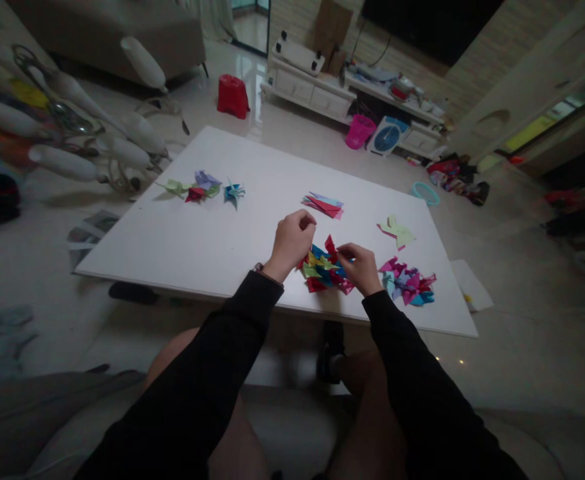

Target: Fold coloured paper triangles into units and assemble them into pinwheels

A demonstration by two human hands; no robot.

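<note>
A multicoloured piece of joined folded paper (323, 270) rests on the white table (212, 227) near its front edge. My left hand (293, 241) is curled closed on its left side. My right hand (361, 267) pinches its upper right, beside a red point. Right of it lies a heap of folded pink, purple and blue papers (408, 281). A pale green folded paper (396, 231) lies behind the heap. A small stack of red, pink and blue papers (324, 205) sits further back.
Several folded paper figures (203, 187) sit at the table's far left. A red container (232, 96), a pink basket (360, 131) and a small fan (387, 137) stand on the floor beyond. White papers (470, 283) lie on the floor at right.
</note>
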